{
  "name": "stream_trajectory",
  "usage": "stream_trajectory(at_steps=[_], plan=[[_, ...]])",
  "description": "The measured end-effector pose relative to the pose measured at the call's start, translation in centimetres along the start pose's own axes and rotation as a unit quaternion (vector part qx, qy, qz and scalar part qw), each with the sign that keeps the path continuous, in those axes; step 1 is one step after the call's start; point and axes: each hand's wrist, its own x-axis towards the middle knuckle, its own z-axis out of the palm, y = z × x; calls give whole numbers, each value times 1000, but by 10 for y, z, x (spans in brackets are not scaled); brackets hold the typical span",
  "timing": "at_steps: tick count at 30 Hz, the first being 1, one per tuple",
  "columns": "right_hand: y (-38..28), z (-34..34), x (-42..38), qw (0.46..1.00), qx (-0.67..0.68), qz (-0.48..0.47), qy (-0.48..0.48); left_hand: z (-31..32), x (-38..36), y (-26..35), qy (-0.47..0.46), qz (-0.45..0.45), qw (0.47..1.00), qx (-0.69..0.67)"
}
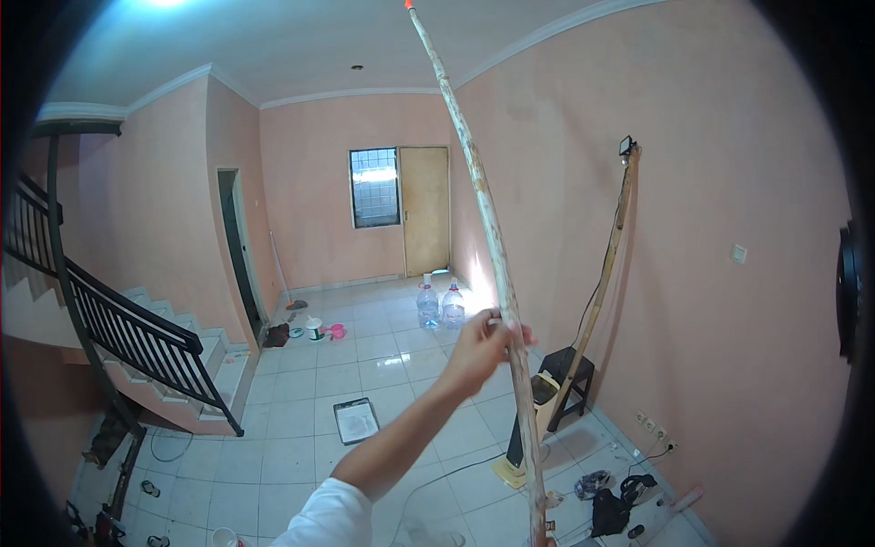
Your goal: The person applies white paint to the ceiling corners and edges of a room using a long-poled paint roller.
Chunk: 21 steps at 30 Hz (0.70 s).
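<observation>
A long pole [492,232], whitish with worn brown patches, runs from the top edge down to the bottom edge, leaning slightly left at its top. Its upper end carries a small orange-red tip [409,5]. My left hand [485,348] reaches in from a white sleeve [330,518] and is closed around the pole near mid-height, fingertips showing on its right side. At the bottom edge, a small skin-coloured bit shows beside the pole, possibly my right hand [550,541]; its fingers cannot be made out.
A paint tray [355,421] lies on the tiled floor. Behind are water bottles [427,306], a white bucket [314,329] and a door [425,210]. Stairs with a black railing [137,321] stand left. At right, a lamp pole [605,264] leans near a black stool [576,394] and cables.
</observation>
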Motion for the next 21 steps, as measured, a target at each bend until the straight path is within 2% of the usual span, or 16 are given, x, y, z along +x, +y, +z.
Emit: stream_trajectory(at_steps=[5,8,13,17,18,21], plan=[[-30,59,117,992,-40,-113,35,-78,111,16,42,8,999,15],[-69,95,181,996,-10,-88,30,-133,185,20,63,14,997,31],[-139,154,269,992,-3,-127,28,-212,278,39,92,44,994,50],[-161,196,331,991,13,-135,17,-259,335,48,137,65,986,64],[-170,203,340,989,36,-143,17,-268,346,51,138,62,981,119],[-167,221,361,993,40,-109,-4,-284,362,52,161,53,979,113]])
